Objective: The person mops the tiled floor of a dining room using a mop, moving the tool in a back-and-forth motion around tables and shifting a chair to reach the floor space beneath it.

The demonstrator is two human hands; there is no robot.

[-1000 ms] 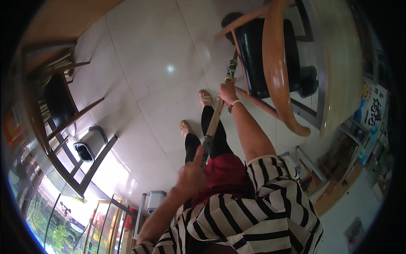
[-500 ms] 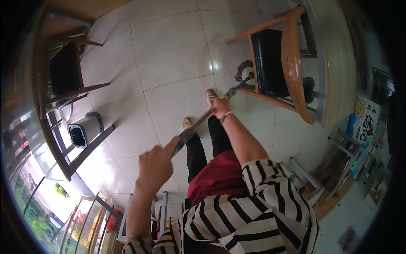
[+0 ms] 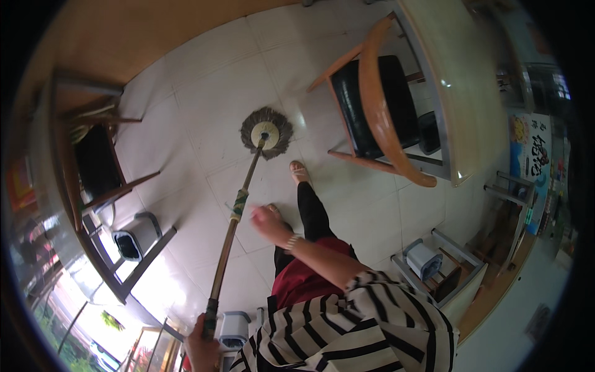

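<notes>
The string mop (image 3: 232, 229) slants across the view, its splayed round head on the tiled floor (image 3: 211, 118) at 11 o'clock and its upper end at 7 o'clock, where the left hand (image 3: 202, 347) is closed around the pole. Holding it so far from the strands probably gives long reach. The right hand (image 3: 269, 224), near centre toward 7 o'clock, is off the pole beside the green wrapping, which may serve as a lower grip; it is too blurred to tell how far its fingers are open, and nothing shows in it. At 2 o'clock, a wooden armchair (image 3: 372, 111) faces a table (image 3: 458, 105), presumably for sitting there
</notes>
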